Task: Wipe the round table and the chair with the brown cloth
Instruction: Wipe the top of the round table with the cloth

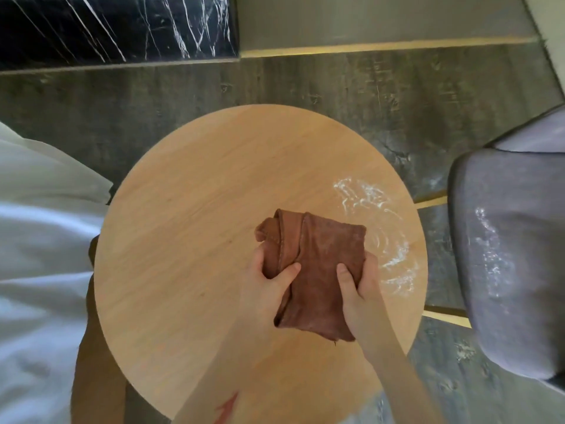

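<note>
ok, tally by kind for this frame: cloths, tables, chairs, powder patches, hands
brown cloth: 1
round table: 1
chair: 1
white powder patches: 2, one on the table, one on the chair seat
hands: 2, left hand, right hand
Total: 7

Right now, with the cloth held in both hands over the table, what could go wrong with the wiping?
1. White powder lies near the table edge; a sweep outward may push it onto the floor.
2. The chair is dusted too; a loaded cloth may smear it.
</note>
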Available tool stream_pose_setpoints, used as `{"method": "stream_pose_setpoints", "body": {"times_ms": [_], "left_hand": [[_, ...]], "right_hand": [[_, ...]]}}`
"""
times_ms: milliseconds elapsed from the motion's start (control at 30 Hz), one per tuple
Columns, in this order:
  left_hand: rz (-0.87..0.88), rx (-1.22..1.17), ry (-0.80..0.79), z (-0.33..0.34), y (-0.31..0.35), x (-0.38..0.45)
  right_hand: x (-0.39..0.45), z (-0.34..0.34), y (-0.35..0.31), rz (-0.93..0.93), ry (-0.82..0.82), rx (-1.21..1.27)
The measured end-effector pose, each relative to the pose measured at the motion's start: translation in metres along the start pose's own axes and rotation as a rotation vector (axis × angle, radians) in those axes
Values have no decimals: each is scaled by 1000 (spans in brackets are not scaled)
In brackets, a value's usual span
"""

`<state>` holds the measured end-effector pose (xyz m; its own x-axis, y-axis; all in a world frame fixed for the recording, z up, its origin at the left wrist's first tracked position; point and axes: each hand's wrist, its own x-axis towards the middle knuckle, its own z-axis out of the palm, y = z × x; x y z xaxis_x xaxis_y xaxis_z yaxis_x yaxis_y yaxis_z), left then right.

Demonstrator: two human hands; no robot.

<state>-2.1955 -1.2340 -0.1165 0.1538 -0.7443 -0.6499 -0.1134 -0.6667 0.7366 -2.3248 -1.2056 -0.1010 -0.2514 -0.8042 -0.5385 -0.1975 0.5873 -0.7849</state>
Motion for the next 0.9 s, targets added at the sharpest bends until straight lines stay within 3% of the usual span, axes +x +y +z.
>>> {"method": "stream_pose_setpoints", "body": {"times_ms": [267,333,433,567,900], "left_hand": [[75,112,-35,16,-2,19],[160,318,13,9,-14,27],[284,796,199,-12,-32,41],[369,1121,96,-23,-38,65],[498,1290,186,3,-50,111]], "right_hand": [[31,-8,9,-71,87,-188],[38,-9,17,-36,102,-265],[39,-7,27,-7,204,-642],[36,15,41,-151,250,-807],[93,78,62,-353,251,-1110]]}}
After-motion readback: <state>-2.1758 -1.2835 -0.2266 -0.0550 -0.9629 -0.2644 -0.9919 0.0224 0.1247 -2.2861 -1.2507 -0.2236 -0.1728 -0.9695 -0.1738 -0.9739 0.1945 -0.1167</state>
